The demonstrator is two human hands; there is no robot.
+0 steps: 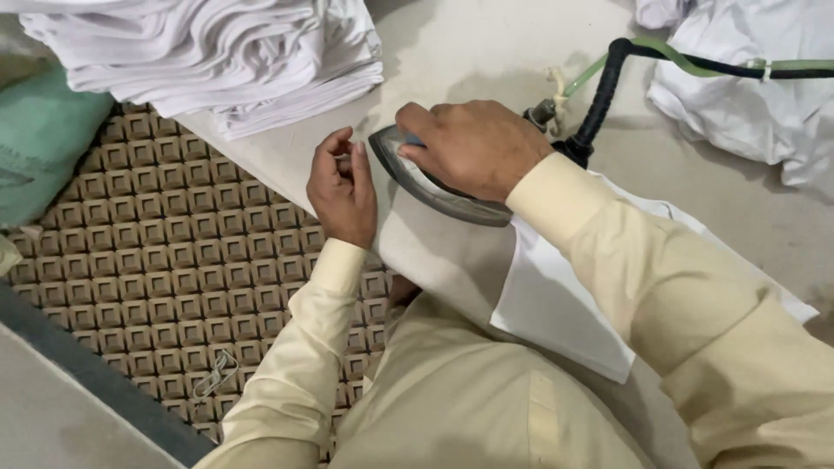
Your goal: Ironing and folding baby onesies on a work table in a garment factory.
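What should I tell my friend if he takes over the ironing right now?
Right hand: closed over the grey iron, which sits on the padded ironing table, its black hose trailing off to the right.
Left hand: beside the iron's tip, fingers pinching at the edge of the cloth there; hard to see exactly what it grips.
White cloth piece: lies flat under the right arm.
Done, by the look of it: a folded white stack at top left.
Left: crumpled white cloth at top right looks unpressed.
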